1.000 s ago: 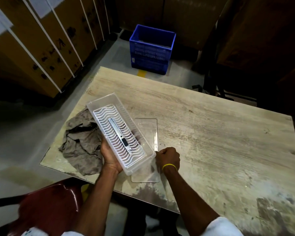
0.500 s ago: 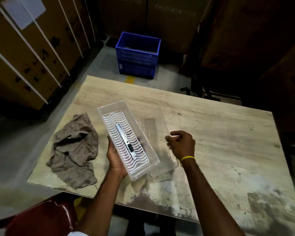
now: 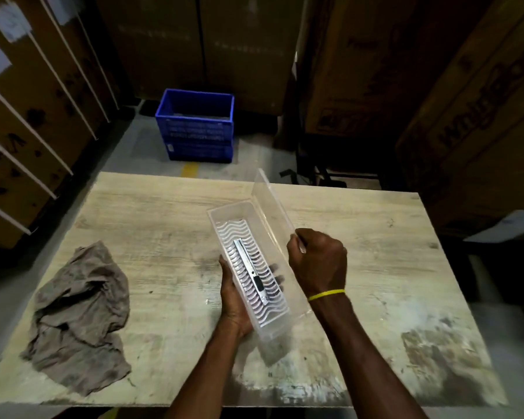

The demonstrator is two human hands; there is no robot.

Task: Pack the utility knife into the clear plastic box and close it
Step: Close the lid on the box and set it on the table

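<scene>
Utility knife (image 3: 251,271) boxed — worn wooden table (image 3: 152,225), storeroom cartons (image 3: 37,95)

Left hand (image 3: 235,300) was palm-up, cupped under and along the left side of the clear plastic box (image 3: 224,220), fingertips (image 3: 274,269) showing through its floor. Right hand (image 3: 318,261) was fisted, knuckles up, pinching the near edge of the lid (image 3: 270,204), which stood on edge along the box's right side. Yellow band (image 3: 325,294) on the right wrist. Both forearms bare, angled in from the bottom of view.
</scene>
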